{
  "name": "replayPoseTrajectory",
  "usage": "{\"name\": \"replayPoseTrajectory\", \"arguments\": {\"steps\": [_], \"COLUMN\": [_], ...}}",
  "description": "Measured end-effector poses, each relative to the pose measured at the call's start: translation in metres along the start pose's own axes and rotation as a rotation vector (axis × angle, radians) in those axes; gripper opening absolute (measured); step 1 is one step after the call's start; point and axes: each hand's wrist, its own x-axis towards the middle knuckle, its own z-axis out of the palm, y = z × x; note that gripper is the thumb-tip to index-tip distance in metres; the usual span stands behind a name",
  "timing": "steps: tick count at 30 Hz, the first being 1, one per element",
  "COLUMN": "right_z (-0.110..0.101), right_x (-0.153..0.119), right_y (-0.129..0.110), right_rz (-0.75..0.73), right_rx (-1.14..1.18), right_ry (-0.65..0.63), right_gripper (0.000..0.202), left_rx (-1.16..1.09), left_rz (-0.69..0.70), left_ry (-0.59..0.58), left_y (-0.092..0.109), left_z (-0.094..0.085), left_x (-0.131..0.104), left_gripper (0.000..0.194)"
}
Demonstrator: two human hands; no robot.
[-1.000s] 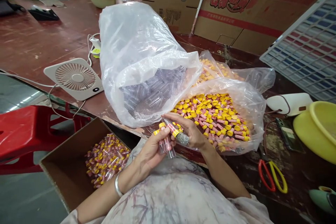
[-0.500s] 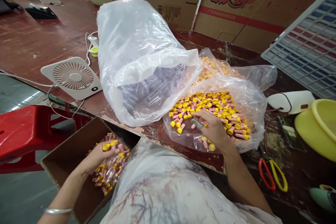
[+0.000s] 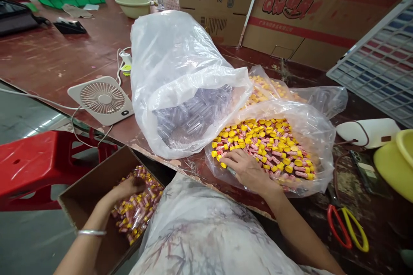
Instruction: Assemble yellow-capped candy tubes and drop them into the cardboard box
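Observation:
My left hand (image 3: 130,187) reaches down into a cardboard box (image 3: 97,187) at my left. Its blurred fingers are over yellow-capped tubes (image 3: 138,212) with pink contents; whether any are held is hidden. My right hand (image 3: 245,169) is at the near left edge of a clear plastic bag (image 3: 318,124), fingers bent and closed around yellow-capped pink pieces (image 3: 258,133). A greyish wrap shows at its thumb side. Beside that bag, a large white translucent bag (image 3: 174,47) lies with its mouth towards me, with clear empty tubes (image 3: 196,111) inside.
A white fan (image 3: 103,99) with a cable stands left of the bags. Scissors (image 3: 346,227), a phone (image 3: 368,172), a white device (image 3: 368,132) and a yellow basin (image 3: 395,161) lie right. Large cartons (image 3: 290,21) stand behind. A red stool (image 3: 32,159) is at left.
My left hand has lowered onto the pile in the box; the tubes seen in its fingers before no longer show. My right hand has moved left and its fingers have closed. The view shifted slightly.

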Motion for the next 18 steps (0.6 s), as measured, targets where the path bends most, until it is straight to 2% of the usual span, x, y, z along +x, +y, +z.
{"name": "replayPoseTrajectory", "arguments": {"steps": [2, 3, 4, 6, 7, 9, 11, 13, 16, 18], "right_z": [0.005, 0.007, 0.010, 0.012, 0.013, 0.011, 0.006, 0.000, -0.009, -0.014], "right_x": [0.001, 0.001, 0.002, 0.002, 0.002, -0.001, -0.003, -0.003, 0.009, 0.022], "right_y": [-0.002, -0.003, -0.005, -0.006, -0.005, -0.003, 0.000, -0.001, -0.010, -0.017], "right_rz": [-0.030, -0.038, -0.040, -0.021, -0.001, 0.052, 0.119, 0.205, 0.298, 0.303], "right_rx": [-0.001, 0.001, 0.006, 0.029, 0.050, 0.120, 0.229, 0.399, 0.712, 0.843], "right_ry": [0.007, 0.005, 0.001, 0.007, 0.024, 0.107, 0.257, 0.443, 0.682, 0.766], "right_gripper": [0.054, 0.051, 0.049, 0.045, 0.044, 0.045, 0.041, 0.029, 0.022, 0.031], "left_rx": [0.001, 0.017, 0.046, 0.206, 0.316, 0.524, 0.641, 0.647, 0.462, 0.195], "left_rz": [0.200, 0.331, 0.449, 0.595, 0.605, 0.543, 0.486, 0.501, 0.578, 0.628], "left_ry": [-0.210, -0.235, -0.201, 0.071, 0.213, 0.355, 0.375, 0.390, 0.414, 0.315], "left_y": [0.036, 0.060, 0.084, 0.132, 0.152, 0.180, 0.193, 0.193, 0.182, 0.176], "left_z": [-0.013, -0.015, -0.012, 0.003, 0.014, 0.036, 0.051, 0.058, 0.059, 0.060], "left_x": [0.001, 0.003, 0.007, 0.023, 0.034, 0.059, 0.080, 0.088, 0.075, 0.053], "left_gripper": [0.029, 0.027, 0.026, 0.026, 0.027, 0.029, 0.029, 0.027, 0.024, 0.022]}}
